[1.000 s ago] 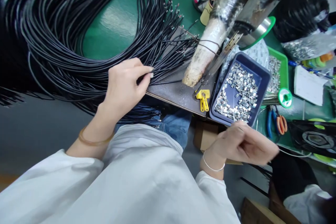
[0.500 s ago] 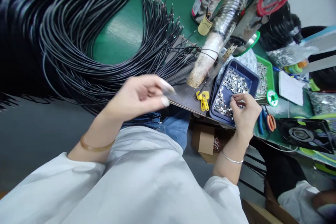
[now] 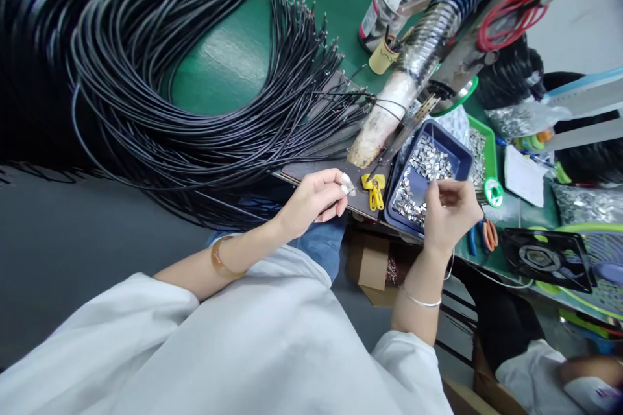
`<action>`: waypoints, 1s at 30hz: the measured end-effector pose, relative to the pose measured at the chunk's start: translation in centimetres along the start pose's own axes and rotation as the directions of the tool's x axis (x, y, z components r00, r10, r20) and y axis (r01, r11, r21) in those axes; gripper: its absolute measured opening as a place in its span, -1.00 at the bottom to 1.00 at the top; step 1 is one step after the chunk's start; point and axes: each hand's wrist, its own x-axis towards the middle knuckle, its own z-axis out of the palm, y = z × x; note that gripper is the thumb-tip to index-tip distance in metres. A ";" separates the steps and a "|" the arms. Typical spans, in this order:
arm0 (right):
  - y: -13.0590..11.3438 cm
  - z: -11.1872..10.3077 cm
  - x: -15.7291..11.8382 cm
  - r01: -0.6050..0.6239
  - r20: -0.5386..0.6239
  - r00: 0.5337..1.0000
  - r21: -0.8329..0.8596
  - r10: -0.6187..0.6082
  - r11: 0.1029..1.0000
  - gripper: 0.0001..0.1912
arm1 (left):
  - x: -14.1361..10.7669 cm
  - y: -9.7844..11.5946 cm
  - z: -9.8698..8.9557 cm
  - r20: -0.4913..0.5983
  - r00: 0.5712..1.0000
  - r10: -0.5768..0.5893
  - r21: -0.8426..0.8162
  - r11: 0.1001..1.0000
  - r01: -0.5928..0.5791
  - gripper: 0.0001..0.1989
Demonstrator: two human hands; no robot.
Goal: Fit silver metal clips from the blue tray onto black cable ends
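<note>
My left hand (image 3: 318, 200) is pinched at the table's front edge, left of a yellow clip-like tool (image 3: 374, 191). A short dark tip, perhaps a cable end, shows at its fingertips. My right hand (image 3: 450, 214) is closed in a pinch over the right side of a blue tray (image 3: 460, 154); what it holds, if anything, is too small to name. Small silver metal pieces (image 3: 431, 159) lie in the tray. A large bundle of black cables (image 3: 209, 133) curves across the green table, its ends fanned out near a pale wrapped tube (image 3: 382, 117).
Behind the blue tray stands a green tray (image 3: 488, 155) of metal pieces. Orange-handled pliers (image 3: 489, 235) and a black fan (image 3: 548, 258) are at the right. A clear container (image 3: 382, 16) stands at the back. Part of another person (image 3: 540, 369) shows lower right.
My left hand has moved right along the table edge, and its fingers have come together. My right hand has lifted slightly from the metal pieces. The view has shifted a little.
</note>
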 end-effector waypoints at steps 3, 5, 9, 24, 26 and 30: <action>-3.9 0.0 -2.8 -0.052 0.006 0.999 0.303 0.053 0.952 -0.81 | -0.1 0.3 0.1 -0.016 1.000 0.020 0.087 0.996 -0.018 -0.85; -6.2 0.3 -4.5 0.054 -0.068 0.997 0.375 -0.031 0.925 -0.87 | -0.1 0.5 0.3 -0.008 0.998 0.064 0.184 0.981 -0.061 -0.88; -8.0 1.3 -6.3 0.118 0.013 0.991 0.432 -0.136 0.894 -0.95 | -0.1 0.9 0.9 0.005 0.994 0.112 0.259 0.960 -0.110 -0.92; -7.2 2.8 -7.1 -0.198 0.286 0.958 0.669 -0.002 0.716 -0.92 | 0.0 0.3 1.1 0.007 0.969 0.246 0.417 0.880 -0.226 -0.89; -6.8 3.1 -7.1 -0.248 0.320 0.948 0.729 0.003 0.638 -0.92 | -0.1 0.0 0.9 0.057 0.929 0.366 0.534 0.775 -0.338 -0.93; -6.3 3.4 -7.0 -0.369 0.428 0.903 0.807 -0.026 0.461 -0.96 | -0.2 0.0 0.3 0.265 0.790 0.553 0.645 0.507 -0.572 -0.91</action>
